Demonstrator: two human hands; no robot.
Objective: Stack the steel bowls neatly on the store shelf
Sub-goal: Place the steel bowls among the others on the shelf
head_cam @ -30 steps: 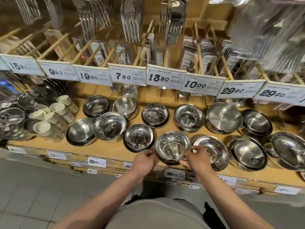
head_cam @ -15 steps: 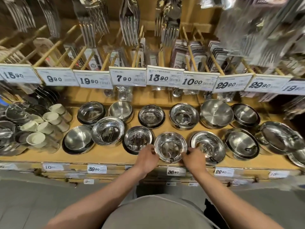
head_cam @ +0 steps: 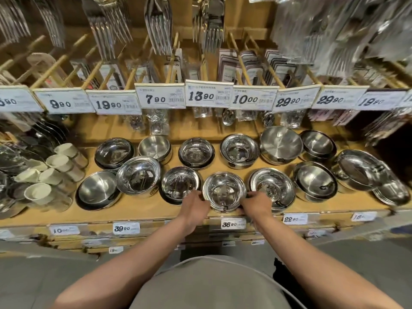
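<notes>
Head view: at the frame's lower centre, the steel bowl (head_cam: 224, 191) sits on the shelf (head_cam: 142, 210) front edge, squarely between both hands; left hand (head_cam: 196, 204) and right hand (head_cam: 256, 204) each grip its rim, equally near.

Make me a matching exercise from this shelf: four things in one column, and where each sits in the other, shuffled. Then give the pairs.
Things
1. held bowl
2. cream cups
3. 13.90 tag
4. hanging forks

Places
A. far left of the shelf
B. between the left hand and right hand
C. top, above the price tags
D. middle of the tag row

Pairs: 1-B, 2-A, 3-D, 4-C
</notes>
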